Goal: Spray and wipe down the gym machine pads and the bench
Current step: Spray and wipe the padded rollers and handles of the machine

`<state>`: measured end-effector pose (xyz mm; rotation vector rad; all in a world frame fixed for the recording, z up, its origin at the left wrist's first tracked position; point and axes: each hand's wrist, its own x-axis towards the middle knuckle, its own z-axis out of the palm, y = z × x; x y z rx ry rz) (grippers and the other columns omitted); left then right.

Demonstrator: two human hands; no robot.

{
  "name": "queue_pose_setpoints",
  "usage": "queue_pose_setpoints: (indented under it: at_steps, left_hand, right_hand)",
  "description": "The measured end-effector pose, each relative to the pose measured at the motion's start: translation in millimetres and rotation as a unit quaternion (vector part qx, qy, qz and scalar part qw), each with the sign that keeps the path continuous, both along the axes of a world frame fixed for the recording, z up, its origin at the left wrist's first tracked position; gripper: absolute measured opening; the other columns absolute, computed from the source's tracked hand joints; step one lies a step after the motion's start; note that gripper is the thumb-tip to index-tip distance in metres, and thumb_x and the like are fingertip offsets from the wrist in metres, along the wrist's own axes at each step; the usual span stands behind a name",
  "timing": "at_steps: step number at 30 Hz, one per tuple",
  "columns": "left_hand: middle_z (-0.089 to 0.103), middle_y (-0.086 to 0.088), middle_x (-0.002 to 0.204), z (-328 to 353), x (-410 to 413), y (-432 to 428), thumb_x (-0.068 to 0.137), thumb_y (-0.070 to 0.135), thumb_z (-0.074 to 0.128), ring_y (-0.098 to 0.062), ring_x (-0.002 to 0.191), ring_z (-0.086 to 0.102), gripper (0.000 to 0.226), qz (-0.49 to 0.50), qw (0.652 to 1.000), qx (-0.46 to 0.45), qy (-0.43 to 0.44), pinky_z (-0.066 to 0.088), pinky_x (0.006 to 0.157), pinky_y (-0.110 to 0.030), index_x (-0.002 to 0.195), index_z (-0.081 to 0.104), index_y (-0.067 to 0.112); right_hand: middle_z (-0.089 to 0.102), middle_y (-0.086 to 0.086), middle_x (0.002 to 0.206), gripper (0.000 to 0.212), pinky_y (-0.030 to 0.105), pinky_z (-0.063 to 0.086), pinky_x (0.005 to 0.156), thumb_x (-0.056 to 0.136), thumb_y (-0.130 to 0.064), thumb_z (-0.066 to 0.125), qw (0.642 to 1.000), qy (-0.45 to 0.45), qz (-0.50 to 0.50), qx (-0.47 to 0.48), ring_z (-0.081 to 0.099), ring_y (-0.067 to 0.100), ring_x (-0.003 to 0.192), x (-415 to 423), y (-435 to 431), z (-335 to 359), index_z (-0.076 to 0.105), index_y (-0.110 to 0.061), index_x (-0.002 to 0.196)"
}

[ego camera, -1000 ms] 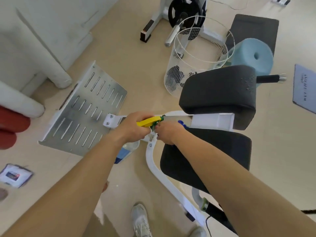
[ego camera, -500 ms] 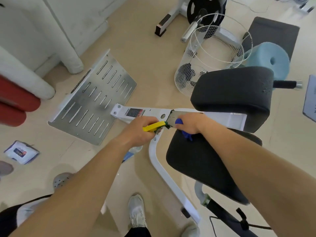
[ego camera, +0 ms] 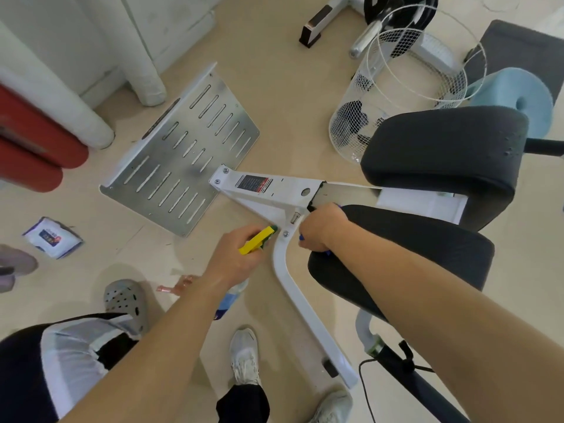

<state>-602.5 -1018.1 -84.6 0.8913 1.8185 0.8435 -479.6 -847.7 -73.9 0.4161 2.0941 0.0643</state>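
My left hand [ego camera: 236,257] grips a spray bottle [ego camera: 258,240] with a yellow trigger head; its clear body hangs below my wrist. The nozzle points at the white machine frame [ego camera: 283,195]. My right hand [ego camera: 320,228] is closed on a blue cloth [ego camera: 301,238], only a bit of which shows, and presses at the near edge of the lower black pad [ego camera: 427,248]. A second black pad [ego camera: 442,151] sits above it with droplets on its right end.
A slotted metal footplate [ego camera: 183,154] lies on the floor to the left. A white wire basket [ego camera: 396,96], a blue foam roller [ego camera: 515,93] and a weight plate [ego camera: 399,7] stand behind. A wipes packet [ego camera: 52,238] lies far left. Another person's leg and grey clog [ego camera: 125,300] are near left.
The view has pulled back and shifted. My right hand has slid from the frame's top down to the lower pad's near edge; my left hand has dropped lower with the bottle.
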Motion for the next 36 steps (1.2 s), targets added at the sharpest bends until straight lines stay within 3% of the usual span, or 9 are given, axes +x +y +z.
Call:
queue_pose_setpoints:
  at_steps: [3, 8, 13, 16, 20, 24, 27, 30, 36]
  left_hand:
    - [0.068, -0.009, 0.077, -4, 3, -6, 0.069, 0.024, 0.049, -0.035, 0.069, 0.059, 0.026, 0.016, 1.000, -0.007, 0.010, 0.053, 0.062, -0.054, 0.085, 0.070, 0.022]
    - [0.069, -0.007, 0.076, 3, 9, -3, 0.073, 0.019, 0.050, -0.033, 0.067, 0.060, 0.024, 0.029, 0.999, 0.009, 0.014, 0.053, 0.061, -0.052, 0.085, 0.070, 0.027]
    - [0.071, 0.000, 0.078, 16, 24, 12, 0.071, 0.041, 0.049, -0.022, 0.072, 0.063, 0.034, 0.042, 0.997, 0.057, 0.010, 0.052, 0.066, -0.040, 0.090, 0.072, 0.025]
    - [0.072, 0.003, 0.082, 18, 34, 17, 0.076, 0.029, 0.053, -0.014, 0.073, 0.063, 0.030, 0.032, 0.997, 0.069, 0.028, 0.053, 0.065, -0.037, 0.097, 0.073, 0.024]
    - [0.073, 0.007, 0.089, 23, 45, 17, 0.081, 0.017, 0.056, -0.009, 0.078, 0.065, 0.028, 0.013, 0.996, 0.082, 0.038, 0.056, 0.065, -0.029, 0.103, 0.073, 0.024]
    - [0.072, 0.005, 0.088, 36, 66, 8, 0.084, 0.015, 0.057, -0.009, 0.078, 0.065, 0.024, -0.007, 0.994, 0.092, 0.051, 0.049, 0.064, -0.017, 0.102, 0.072, 0.023]
    - [0.071, 0.002, 0.084, 45, 84, 0, 0.081, 0.015, 0.054, -0.016, 0.076, 0.065, 0.027, -0.008, 0.994, 0.095, 0.059, 0.053, 0.065, -0.029, 0.101, 0.072, 0.023]
    - [0.067, 0.003, 0.076, 56, 112, -18, 0.077, 0.011, 0.052, -0.013, 0.071, 0.059, 0.029, 0.006, 0.990, 0.120, 0.071, 0.045, 0.059, -0.020, 0.096, 0.071, 0.022]
    - [0.070, 0.004, 0.080, 65, 188, -66, 0.080, -0.005, 0.055, -0.011, 0.077, 0.059, 0.035, 0.034, 0.987, 0.118, 0.108, 0.039, 0.059, -0.010, 0.094, 0.071, 0.023]
  right_hand:
    - [0.046, -0.003, 0.071, 0.028, 0.037, 0.053, 0.080, 0.103, -0.045, 0.035, 0.996, -0.015, 0.018, -0.085, 0.054, 0.022, 0.074, -2, -45, 2, 0.051, -0.024, 0.095]
    - [0.057, -0.001, 0.081, 0.028, 0.032, 0.039, 0.064, 0.101, -0.048, 0.046, 0.985, -0.005, 0.152, -0.085, 0.050, 0.018, 0.066, 20, -89, 1, 0.055, -0.022, 0.094]
    - [0.057, -0.002, 0.081, 0.021, 0.032, 0.039, 0.060, 0.092, -0.046, 0.054, 0.994, 0.069, 0.042, -0.067, 0.055, 0.021, 0.073, 9, -41, 17, 0.056, -0.024, 0.095]
    - [0.062, 0.001, 0.095, 0.019, 0.034, 0.045, 0.067, 0.088, -0.042, 0.058, 0.991, 0.109, -0.068, -0.033, 0.057, 0.025, 0.080, 6, 1, 28, 0.056, -0.024, 0.095]
    - [0.064, 0.004, 0.118, 0.032, 0.036, 0.044, 0.072, 0.096, -0.039, 0.050, 0.977, 0.156, -0.146, 0.014, 0.061, 0.027, 0.099, 33, 50, 55, 0.060, -0.027, 0.124]
    - [0.062, 0.005, 0.099, 0.016, 0.038, 0.047, 0.069, 0.091, -0.036, 0.053, 0.949, 0.229, -0.214, 0.040, 0.057, 0.030, 0.084, 85, 60, 81, 0.057, -0.021, 0.093]
    - [0.060, 0.000, 0.094, 0.010, 0.036, 0.046, 0.065, 0.085, -0.036, 0.055, 0.946, 0.265, -0.182, 0.032, 0.059, 0.029, 0.081, 109, 45, 93, 0.053, -0.026, 0.082]
    - [0.061, -0.001, 0.090, 0.014, 0.032, 0.041, 0.058, 0.082, -0.041, 0.053, 0.938, 0.313, -0.145, 0.046, 0.058, 0.026, 0.078, 133, 23, 106, 0.052, -0.026, 0.081]
    - [0.056, -0.004, 0.091, 0.020, 0.035, 0.043, 0.066, 0.089, -0.043, 0.054, 0.889, 0.429, -0.149, 0.063, 0.054, 0.021, 0.086, 207, -32, 153, 0.059, -0.024, 0.086]
